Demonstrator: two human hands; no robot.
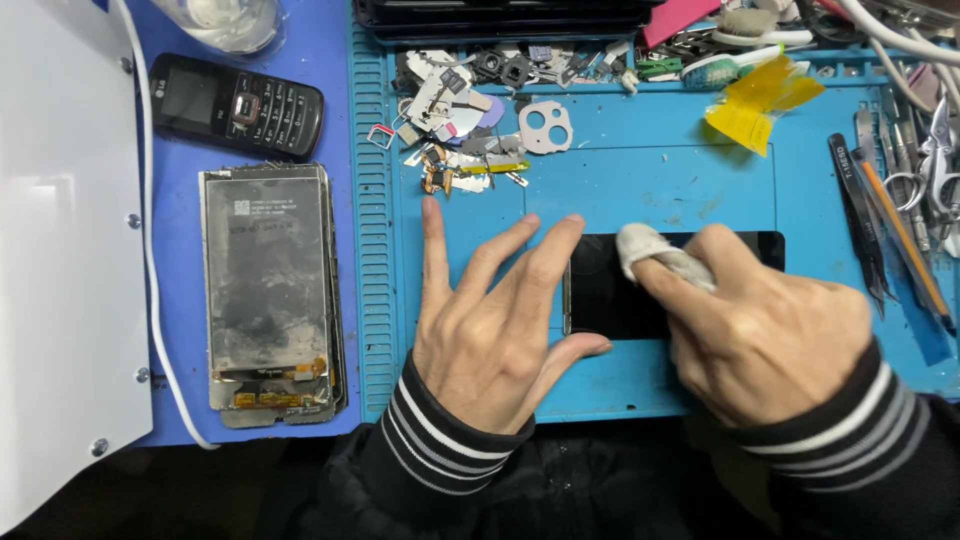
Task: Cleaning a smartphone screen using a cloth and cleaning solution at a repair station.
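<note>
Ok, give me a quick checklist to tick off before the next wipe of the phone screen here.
1. Left hand steadying the phone: ok, fingers on its left end.
2. Cloth on right hand's finger, touching the glass: ok.
3. Phone flat on mat: ok.
4. Loose parts off the glass: ok, they lie beyond it.
5. Glass clean: cannot tell.

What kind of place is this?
Probably a phone repair bench. A black glass phone lies on a blue rubber work mat, beside a pile of small loose phone parts and black metal tweezers.
</note>
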